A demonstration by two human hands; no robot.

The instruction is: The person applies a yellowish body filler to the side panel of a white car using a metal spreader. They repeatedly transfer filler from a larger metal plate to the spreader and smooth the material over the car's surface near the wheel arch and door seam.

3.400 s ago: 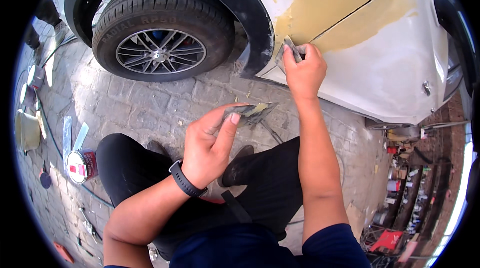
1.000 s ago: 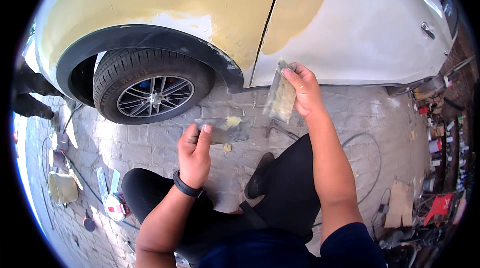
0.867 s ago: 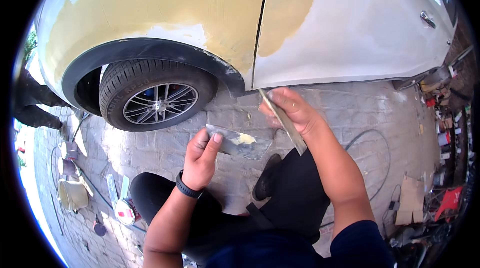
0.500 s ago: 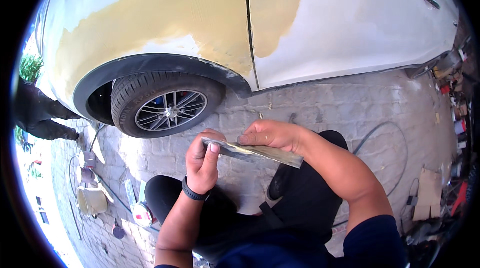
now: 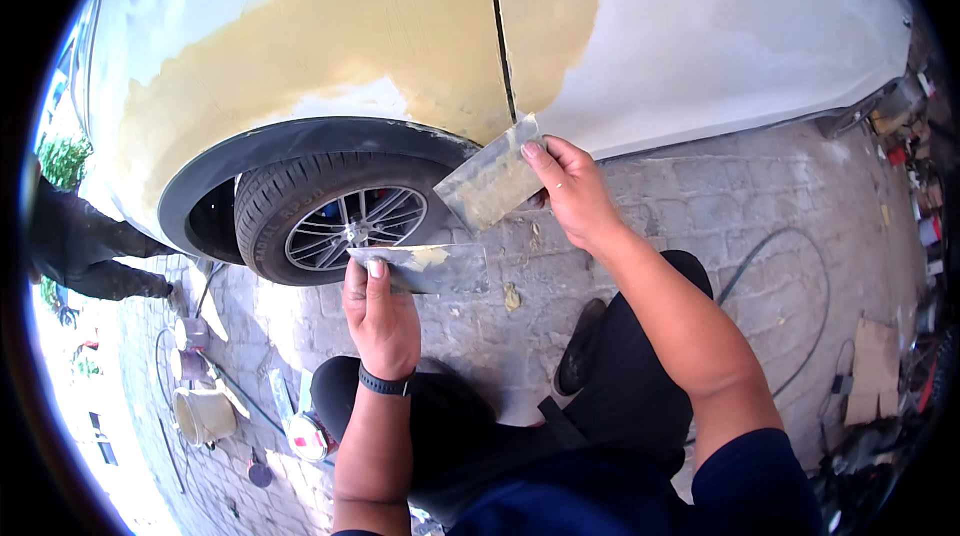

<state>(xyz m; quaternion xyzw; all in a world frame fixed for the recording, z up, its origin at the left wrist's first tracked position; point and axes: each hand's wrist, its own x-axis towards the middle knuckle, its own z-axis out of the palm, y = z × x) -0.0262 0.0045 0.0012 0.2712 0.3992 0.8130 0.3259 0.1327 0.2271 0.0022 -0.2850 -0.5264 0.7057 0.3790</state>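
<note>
Between the thumb and fingers of my left hand (image 5: 385, 328) is a flat grey putty spreader (image 5: 455, 271), with a smear of pale yellow filler along its upper edge. My right hand (image 5: 580, 198) pinches a second spreader (image 5: 487, 184), streaked with dried filler and tilted. Its upper corner overlaps the lower end of the gap between the car's fender (image 5: 370, 26) and door (image 5: 700, 46) in this view; I cannot tell whether it touches. Broad patches of yellow-beige filler cover the fender and the door's front edge, surrounded by whitish paint.
A tyre on a spoked wheel (image 5: 355, 226) sits under the dark arch trim (image 5: 300, 131). Cans and a bucket (image 5: 203, 416) stand at left on paving, near another person's dark-trousered legs (image 5: 90, 241). A hose (image 5: 825, 286) and cardboard (image 5: 872, 371) lie at right.
The two spreaders, pressed together before, are now apart. My right hand has moved up toward the car with its spreader; my left has shifted slightly left, its spreader now level.
</note>
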